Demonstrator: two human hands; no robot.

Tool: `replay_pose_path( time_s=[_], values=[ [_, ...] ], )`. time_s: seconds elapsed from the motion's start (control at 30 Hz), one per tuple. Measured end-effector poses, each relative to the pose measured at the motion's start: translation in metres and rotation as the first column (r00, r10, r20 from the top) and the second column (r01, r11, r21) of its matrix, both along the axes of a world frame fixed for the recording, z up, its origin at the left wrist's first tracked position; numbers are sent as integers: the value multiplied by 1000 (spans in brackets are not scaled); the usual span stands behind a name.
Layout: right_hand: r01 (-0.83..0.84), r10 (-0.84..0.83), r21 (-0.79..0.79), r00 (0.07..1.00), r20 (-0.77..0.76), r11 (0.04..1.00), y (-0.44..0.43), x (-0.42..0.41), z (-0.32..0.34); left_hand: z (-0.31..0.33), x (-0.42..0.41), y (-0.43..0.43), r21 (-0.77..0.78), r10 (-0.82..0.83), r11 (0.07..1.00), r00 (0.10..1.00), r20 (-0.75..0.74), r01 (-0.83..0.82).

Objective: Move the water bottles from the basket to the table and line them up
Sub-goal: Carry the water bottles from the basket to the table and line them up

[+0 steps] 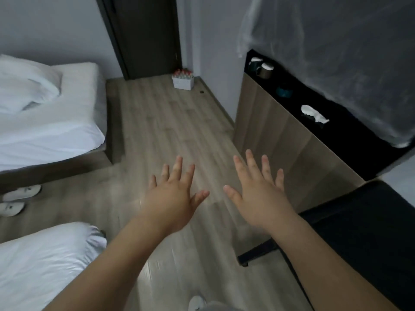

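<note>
Left hand [173, 195] and right hand [261, 195] spread, empty.
Basket [182, 84] at twelve o'clock holds upright water bottles [183, 73], caps up.

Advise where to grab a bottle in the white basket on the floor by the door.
Probably at the neck, just under the cap, coming from straight above. The bottles stand upright and packed close together in the white basket. Its walls hide their bodies, so only the tops look free to pinch. They are too small in this view to tell more.
</note>
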State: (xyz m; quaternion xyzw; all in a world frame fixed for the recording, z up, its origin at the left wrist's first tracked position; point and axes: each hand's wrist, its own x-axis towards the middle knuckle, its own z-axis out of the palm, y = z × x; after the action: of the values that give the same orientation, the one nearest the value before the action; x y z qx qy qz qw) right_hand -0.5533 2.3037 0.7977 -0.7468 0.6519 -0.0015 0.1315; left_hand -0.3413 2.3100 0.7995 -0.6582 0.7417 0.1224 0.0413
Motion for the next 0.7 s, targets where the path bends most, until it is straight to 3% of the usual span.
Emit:
replay_pose_path(
  time_s=[0.33,0.7],
  values=[
    [-66,64,56,997,36,996,-152,90,-23,-16,81,-133,-7,90,996,995,-40,-90],
    [-146,142,46,986,87,988,-374,167,-32,-4,149,-336,4,162,987,987,21,-162]
  ],
)
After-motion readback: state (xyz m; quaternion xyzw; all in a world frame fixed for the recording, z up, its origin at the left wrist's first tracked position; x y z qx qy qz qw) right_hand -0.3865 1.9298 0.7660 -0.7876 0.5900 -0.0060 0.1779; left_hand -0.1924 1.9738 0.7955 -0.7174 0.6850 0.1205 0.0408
